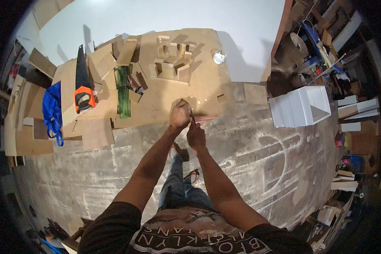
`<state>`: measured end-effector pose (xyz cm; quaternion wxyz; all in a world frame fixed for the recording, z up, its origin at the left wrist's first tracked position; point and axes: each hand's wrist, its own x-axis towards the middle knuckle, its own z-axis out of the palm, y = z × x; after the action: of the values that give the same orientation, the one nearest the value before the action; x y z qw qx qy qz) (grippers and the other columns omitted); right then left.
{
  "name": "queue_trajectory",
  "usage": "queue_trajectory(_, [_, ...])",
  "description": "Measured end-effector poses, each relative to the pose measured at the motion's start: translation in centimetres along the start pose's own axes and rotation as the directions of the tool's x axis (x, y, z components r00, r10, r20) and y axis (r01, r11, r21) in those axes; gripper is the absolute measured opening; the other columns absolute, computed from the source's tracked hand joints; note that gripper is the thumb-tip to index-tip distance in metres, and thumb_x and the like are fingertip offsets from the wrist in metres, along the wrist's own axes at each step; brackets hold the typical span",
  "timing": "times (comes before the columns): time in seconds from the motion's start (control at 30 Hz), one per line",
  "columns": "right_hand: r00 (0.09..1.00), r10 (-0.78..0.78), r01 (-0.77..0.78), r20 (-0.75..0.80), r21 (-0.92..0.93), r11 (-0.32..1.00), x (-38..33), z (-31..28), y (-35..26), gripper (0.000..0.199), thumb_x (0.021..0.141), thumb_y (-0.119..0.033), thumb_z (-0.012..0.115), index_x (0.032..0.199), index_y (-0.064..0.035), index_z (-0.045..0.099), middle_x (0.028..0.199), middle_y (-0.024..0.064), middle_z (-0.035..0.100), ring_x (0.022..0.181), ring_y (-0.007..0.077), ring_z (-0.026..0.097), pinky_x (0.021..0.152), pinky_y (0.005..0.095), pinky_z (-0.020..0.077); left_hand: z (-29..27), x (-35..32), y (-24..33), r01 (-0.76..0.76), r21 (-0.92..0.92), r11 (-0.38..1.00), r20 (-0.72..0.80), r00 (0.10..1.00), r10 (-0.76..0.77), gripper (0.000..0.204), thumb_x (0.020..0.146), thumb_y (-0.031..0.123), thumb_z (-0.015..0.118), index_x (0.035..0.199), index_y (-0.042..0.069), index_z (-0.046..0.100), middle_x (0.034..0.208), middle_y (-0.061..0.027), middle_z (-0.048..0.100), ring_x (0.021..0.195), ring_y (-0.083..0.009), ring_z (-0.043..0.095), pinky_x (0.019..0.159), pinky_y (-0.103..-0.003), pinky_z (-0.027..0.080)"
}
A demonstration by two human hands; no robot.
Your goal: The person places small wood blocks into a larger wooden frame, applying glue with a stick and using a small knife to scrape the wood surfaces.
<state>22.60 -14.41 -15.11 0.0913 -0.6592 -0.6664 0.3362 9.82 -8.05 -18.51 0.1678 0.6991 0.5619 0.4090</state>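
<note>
Over the front edge of the wooden work board [156,108], my two hands meet. My left hand [180,115] is closed, its fingers pinched on something too small to make out. Just below and to its right, my right hand [196,136] is wrapped around a thin dark tool [192,120], whose upper end points up beside the left fingers. A reddish strip [206,118] lies at the board's edge by the right hand. Small pale bits [199,102] and a small square wood block [222,99] lie close by. Farther back stands an assembly of small upright wood pieces [170,72].
A handsaw with an orange handle [84,98] lies at the left, near a green strip [123,95] and wood offcuts [128,51]. A blue bag [53,111] hangs at the left edge. To the right stands a white box-like cabinet [290,110]; a crumpled silvery thing [219,57] sits farther back.
</note>
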Motion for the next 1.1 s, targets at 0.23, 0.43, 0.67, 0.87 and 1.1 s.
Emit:
queue_trajectory(0.23, [0.996,0.084,-0.083,0.037,-0.017,0.996,1.0,1.7,2.2,0.035,0.106,-0.027,0.032,0.118,-0.0008,0.052,0.107,0.0289,0.058,0.084,0.0474,0.065,0.073,0.054,0.0557,-0.9,0.7,-0.1,-0.018,0.089,0.996,-0.186,0.982,0.034,0.009,0.075,0.003,0.062,0.084,0.0,0.063,0.086,-0.0175,0.062,0.088,-0.0399,0.059,0.08,-0.046,0.048])
queue_trajectory(0.43, [0.979,-0.182,0.181,-0.095,-0.022,0.983,4.0,1.9,6.8,0.033,0.104,-0.033,0.039,0.116,-0.0055,0.052,0.092,0.0224,0.064,0.08,0.0409,0.066,0.067,0.0502,0.0556,-1.1,2.8,-2.4,-0.023,0.06,0.998,-0.078,0.997,0.027,0.019,0.077,-0.001,0.06,0.095,0.0,0.067,0.094,-0.0174,0.066,0.094,-0.0385,0.061,0.083,-0.045,0.049])
queue_trajectory(0.67, [0.886,0.033,-0.395,0.463,0.713,0.58,3.1,-5.9,5.6,0.048,0.098,-0.052,0.047,0.079,-0.0085,0.055,0.058,0.0031,0.05,0.04,0.0179,0.049,0.037,0.0342,0.04,-2.6,1.7,-0.9,0.029,0.06,0.998,-0.121,0.992,-0.022,0.019,0.077,-0.002,0.06,0.094,-0.001,0.069,0.098,-0.0166,0.068,0.095,-0.038,0.062,0.083,-0.044,0.051])
queue_trajectory(0.87, [0.9,0.11,-0.423,0.423,0.782,0.457,3.1,-10.1,6.4,0.05,0.1,-0.053,0.046,0.08,-0.0079,0.055,0.056,0.0026,0.049,0.04,0.0173,0.049,0.037,0.0337,0.0401,-0.6,0.5,1.1,0.02,0.09,0.996,-0.075,0.997,-0.014,0.013,0.076,0.004,0.065,0.089,0.005,0.069,0.094,-0.0129,0.069,0.094,-0.036,0.062,0.082,-0.044,0.051])
queue_trajectory(1.1, [0.913,0.239,-0.405,0.331,0.805,0.434,0.3,-13.0,8.8,0.055,0.1,-0.056,0.045,0.082,-0.0055,0.057,0.058,0.003,0.049,0.04,0.017,0.047,0.038,0.0315,0.0393,2.2,1.2,-0.4,0.058,0.21,0.976,0.002,0.998,-0.06,0.008,0.082,0.014,0.062,0.086,0.007,0.064,0.088,-0.0134,0.064,0.09,-0.0345,0.061,0.078,-0.045,0.05])
